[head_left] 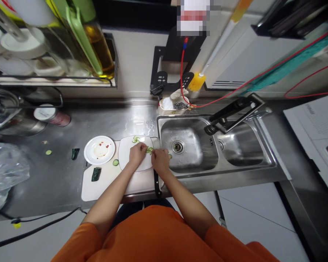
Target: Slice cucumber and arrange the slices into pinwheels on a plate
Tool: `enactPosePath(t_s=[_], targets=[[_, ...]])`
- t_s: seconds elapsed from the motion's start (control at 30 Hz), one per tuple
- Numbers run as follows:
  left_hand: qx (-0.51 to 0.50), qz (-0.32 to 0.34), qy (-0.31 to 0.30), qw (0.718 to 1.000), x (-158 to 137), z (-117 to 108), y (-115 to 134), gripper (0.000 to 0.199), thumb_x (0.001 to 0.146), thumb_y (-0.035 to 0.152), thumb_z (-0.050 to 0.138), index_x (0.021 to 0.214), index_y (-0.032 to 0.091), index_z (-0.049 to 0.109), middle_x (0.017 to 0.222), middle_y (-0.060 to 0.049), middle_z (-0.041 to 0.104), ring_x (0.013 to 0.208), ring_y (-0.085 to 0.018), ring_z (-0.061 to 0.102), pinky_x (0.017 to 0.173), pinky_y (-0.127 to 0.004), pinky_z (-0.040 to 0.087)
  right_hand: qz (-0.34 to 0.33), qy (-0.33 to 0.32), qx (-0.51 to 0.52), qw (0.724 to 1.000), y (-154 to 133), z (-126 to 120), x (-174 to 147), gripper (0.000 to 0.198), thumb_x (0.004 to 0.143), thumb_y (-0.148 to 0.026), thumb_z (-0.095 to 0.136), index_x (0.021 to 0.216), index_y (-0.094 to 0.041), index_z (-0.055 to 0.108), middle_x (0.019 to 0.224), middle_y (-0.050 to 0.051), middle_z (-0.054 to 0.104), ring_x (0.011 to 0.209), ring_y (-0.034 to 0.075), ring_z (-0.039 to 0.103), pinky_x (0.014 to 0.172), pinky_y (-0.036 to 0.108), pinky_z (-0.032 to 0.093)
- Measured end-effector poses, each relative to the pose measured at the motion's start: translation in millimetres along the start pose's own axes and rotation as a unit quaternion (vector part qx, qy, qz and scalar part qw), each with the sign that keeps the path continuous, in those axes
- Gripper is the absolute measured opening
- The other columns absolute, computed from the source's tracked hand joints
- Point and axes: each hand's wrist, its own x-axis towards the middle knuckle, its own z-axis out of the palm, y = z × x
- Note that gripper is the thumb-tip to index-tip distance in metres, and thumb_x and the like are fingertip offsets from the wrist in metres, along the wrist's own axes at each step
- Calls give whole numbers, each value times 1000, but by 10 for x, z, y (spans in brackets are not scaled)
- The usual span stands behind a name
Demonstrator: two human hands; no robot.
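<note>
Over a white square plate (pixel 127 154) my left hand (pixel 137 156) and my right hand (pixel 160 161) come close together, fingers pinched. Between them are thin cucumber slices (pixel 149 150), and the fingertips of both hands are on them. More slices lie fanned in a small group (pixel 137 139) at the plate's far edge. Under the plate is a white cutting board (pixel 89 189), with a dark green cucumber chunk (pixel 96 174) and a cucumber slice (pixel 115 162) on it. A knife with a black handle (pixel 157 185) lies below my right hand; its blade is mostly hidden.
A round plate (pixel 89 149) with red bits stands left of the square plate. Another cucumber piece (pixel 75 153) lies on the steel counter (pixel 57 178), near a plastic bag (pixel 7 171). To the right are a double sink (pixel 191 158) and a black faucet (pixel 229 112).
</note>
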Motion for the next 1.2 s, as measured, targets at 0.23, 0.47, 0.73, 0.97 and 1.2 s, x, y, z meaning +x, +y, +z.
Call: enactPosePath(t_s=[0.23,0.47,0.73,0.97,1.2], targets=[[28,-20,92,995,-303,-473,-131,19,78,34,53,85,21,66,87,-1,70,69,-14,59,71,-26,44,-23,5,22,999,75,-4,-182,18,85,-21,50,95,-22,66,96,4,65,100,23,45,73,31,28],[138,-78,160,974,-766,-827,-808,28,80,34,52,97,19,67,93,-7,69,79,-20,61,77,-31,45,-80,-20,19,996,42,39,-384,16,85,-20,51,91,-21,66,89,5,65,94,22,47,71,30,27],[193,-96,147,965,-794,-716,-964,34,83,33,48,107,16,66,101,-14,66,91,-26,60,82,-35,44,-136,-50,-6,989,-65,163,-531,15,88,-22,50,90,-22,65,88,4,64,95,22,46,68,30,25],[165,-107,162,967,-797,-723,-944,30,82,33,50,102,18,66,95,-11,68,86,-24,61,78,-33,43,-150,-53,-22,987,-92,190,-596,15,89,-24,50,90,-22,64,89,4,64,97,22,45,68,30,26],[78,-146,169,972,-787,-737,-934,20,77,36,56,86,22,65,83,-4,69,75,-20,60,73,-30,42,-143,-75,-27,986,-107,196,-602,17,90,-25,47,91,-22,64,91,5,63,97,21,45,68,29,27]])
